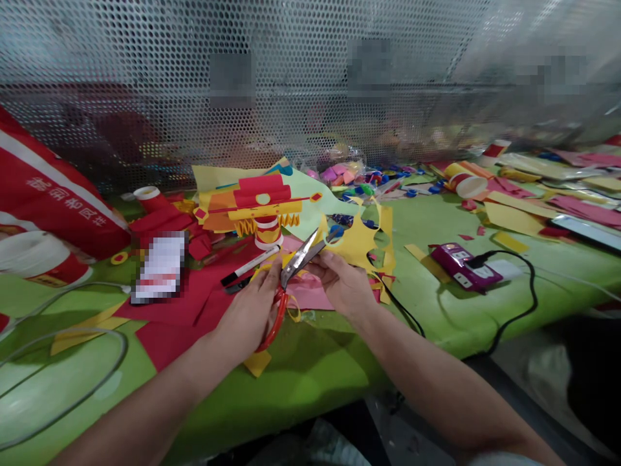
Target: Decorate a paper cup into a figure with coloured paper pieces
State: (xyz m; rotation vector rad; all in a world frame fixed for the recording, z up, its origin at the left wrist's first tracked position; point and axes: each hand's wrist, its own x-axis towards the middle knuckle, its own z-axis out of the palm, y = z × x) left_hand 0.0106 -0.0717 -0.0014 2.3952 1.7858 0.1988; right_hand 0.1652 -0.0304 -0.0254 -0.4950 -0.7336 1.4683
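Observation:
My left hand (252, 314) is closed around the red handles of the scissors (297, 260), whose metal blades are spread and point up and to the right. My right hand (345, 281) pinches a yellow sheet (356, 243) with round holes cut from it, beside the blade tips. A thin curl of yellow paper (293, 309) hangs just below the scissors. Behind my hands, a red and yellow paper figure (264, 197) stands on a paper cup (268, 232). A marker (251, 266) lies left of the blades, over red paper (194, 285).
A phone (160, 266), a large cup (43, 259) and a red bag (53, 188) are at the left. On the right, a purple power strip (463, 266) has a black cable. Colored paper and small craft pieces lie along the perforated metal panel (301, 77). Green cloth (310, 362) covers the table.

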